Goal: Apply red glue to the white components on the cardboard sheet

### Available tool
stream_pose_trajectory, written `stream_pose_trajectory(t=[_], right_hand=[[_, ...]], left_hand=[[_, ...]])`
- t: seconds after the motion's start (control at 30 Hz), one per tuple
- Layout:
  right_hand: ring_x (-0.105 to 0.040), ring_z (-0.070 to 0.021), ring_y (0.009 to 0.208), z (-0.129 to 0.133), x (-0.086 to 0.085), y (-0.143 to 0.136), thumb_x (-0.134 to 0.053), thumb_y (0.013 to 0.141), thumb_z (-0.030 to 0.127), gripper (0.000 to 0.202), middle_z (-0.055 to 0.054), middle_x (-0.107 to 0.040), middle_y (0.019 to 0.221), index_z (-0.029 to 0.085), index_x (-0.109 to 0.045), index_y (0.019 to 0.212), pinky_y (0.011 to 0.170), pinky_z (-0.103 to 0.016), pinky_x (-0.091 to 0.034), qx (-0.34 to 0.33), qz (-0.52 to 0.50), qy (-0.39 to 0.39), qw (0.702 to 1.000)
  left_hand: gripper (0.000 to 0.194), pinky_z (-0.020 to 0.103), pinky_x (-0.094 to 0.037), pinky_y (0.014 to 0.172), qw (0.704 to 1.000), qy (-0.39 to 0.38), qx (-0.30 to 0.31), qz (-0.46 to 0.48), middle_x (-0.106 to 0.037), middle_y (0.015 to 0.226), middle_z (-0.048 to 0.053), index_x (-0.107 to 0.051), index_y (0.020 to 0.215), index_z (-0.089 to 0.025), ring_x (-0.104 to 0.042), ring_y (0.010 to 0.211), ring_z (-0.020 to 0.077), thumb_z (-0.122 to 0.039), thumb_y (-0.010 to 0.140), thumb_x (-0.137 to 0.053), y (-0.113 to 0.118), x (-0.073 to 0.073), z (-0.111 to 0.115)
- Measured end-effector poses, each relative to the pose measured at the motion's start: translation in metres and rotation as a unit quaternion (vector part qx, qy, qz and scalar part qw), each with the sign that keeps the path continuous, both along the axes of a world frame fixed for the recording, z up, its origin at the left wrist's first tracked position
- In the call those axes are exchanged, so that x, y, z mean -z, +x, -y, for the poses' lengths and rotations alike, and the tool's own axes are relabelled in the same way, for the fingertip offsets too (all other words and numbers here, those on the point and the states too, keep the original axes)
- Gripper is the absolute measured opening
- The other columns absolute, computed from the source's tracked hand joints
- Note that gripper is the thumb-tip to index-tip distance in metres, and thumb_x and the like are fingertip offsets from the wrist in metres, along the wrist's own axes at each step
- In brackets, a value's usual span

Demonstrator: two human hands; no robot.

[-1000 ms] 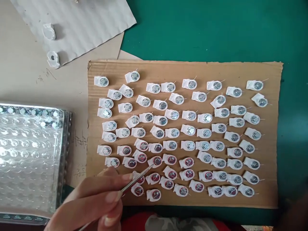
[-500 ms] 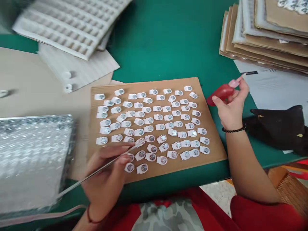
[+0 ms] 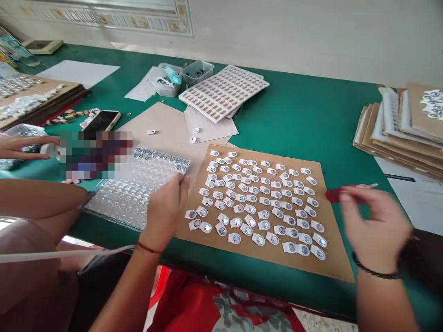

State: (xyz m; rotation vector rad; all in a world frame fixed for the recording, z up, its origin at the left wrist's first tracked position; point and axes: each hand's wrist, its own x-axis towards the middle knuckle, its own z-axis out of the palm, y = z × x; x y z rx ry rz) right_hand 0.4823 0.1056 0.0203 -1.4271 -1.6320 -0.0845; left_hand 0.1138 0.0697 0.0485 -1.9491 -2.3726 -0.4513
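Note:
A brown cardboard sheet (image 3: 335, 263) bears rows of small white tabs with round silvery faces (image 3: 265, 201). My left hand (image 3: 168, 207) is closed at the right edge of a clear bubbly sheet (image 3: 119, 196), left of the cardboard; whether its fingers grip that edge or a thin tool is too unclear to tell. Over the cardboard's right edge, my right hand (image 3: 375, 226), blurred, is closed on a red bottle (image 3: 334, 195) with a pale pointed tip.
Stacked cardboard and foam sheets (image 3: 380, 124) stand at the right. White slotted trays (image 3: 224, 92) and small plastic tubs (image 3: 199, 73) lie at the back. At the left are a phone (image 3: 102, 123) and another person's hand (image 3: 29, 146).
The view has swung up and left. My left hand has moved off the tabs to the bubbly sheet's edge, and the thin metal tool it held no longer shows. The red bottle remains in my right hand.

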Motion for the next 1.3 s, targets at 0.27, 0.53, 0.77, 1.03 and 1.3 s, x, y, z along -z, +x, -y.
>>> stream_pose_trajectory(t=[0.27, 0.53, 0.77, 1.03, 1.3], right_hand=[[-0.051, -0.0190, 0.088, 0.015, 0.004, -0.093, -0.053, 0.084, 0.021, 0.009, -0.003, -0.058, 0.089, 0.020, -0.060, 0.090, 0.077, -0.036, -0.045, -0.208, 0.145, -0.149, 0.956], [-0.053, -0.0186, 0.086, 0.013, 0.013, -0.073, -0.057, 0.082, 0.024, 0.007, -0.002, -0.059, 0.088, 0.021, -0.062, 0.087, 0.077, -0.034, -0.044, -0.146, 0.074, -0.107, 0.981], [-0.054, -0.0174, 0.084, 0.017, -0.001, -0.074, -0.056, 0.081, 0.020, 0.008, -0.003, -0.060, 0.085, 0.020, -0.062, 0.088, 0.075, -0.032, -0.045, -0.145, 0.046, -0.100, 0.983], [-0.054, -0.0178, 0.085, 0.021, -0.014, -0.070, -0.056, 0.081, 0.014, 0.010, -0.003, -0.061, 0.086, 0.020, -0.060, 0.087, 0.076, -0.033, -0.045, -0.150, 0.034, -0.109, 0.982], [-0.056, -0.0201, 0.082, 0.034, -0.021, -0.068, -0.057, 0.080, 0.013, 0.016, -0.003, -0.062, 0.086, 0.023, -0.059, 0.092, 0.076, -0.036, -0.045, -0.175, -0.002, -0.094, 0.980]], left_hand=[[0.027, 0.030, -0.034, 0.060, 0.992, -0.071, -0.015, -0.107, -0.065, 0.085, 0.008, -0.055, 0.093, -0.018, -0.059, 0.076, 0.0243, -0.033, 0.089, -0.033, -0.017, 0.029, -0.034], [0.028, 0.048, -0.030, 0.082, 0.990, 0.003, -0.071, -0.118, -0.061, 0.094, 0.010, -0.063, 0.082, -0.019, -0.051, 0.096, 0.0308, -0.029, 0.086, -0.037, -0.014, 0.043, -0.041], [0.018, 0.047, -0.030, 0.085, 1.000, -0.008, 0.003, -0.017, -0.058, 0.097, 0.008, -0.061, 0.094, -0.022, -0.048, 0.099, 0.0289, -0.031, 0.082, -0.051, 0.026, 0.034, -0.057], [0.011, 0.039, -0.030, 0.076, 0.926, -0.149, 0.346, 0.001, -0.056, 0.093, 0.002, -0.064, 0.087, -0.026, -0.048, 0.093, 0.0231, -0.027, 0.082, -0.054, 0.096, 0.029, -0.039], [0.013, 0.045, -0.034, 0.078, 0.916, -0.185, 0.348, -0.077, -0.059, 0.087, 0.003, -0.064, 0.079, -0.024, -0.051, 0.096, 0.0254, -0.029, 0.083, -0.053, 0.108, 0.022, -0.039]])
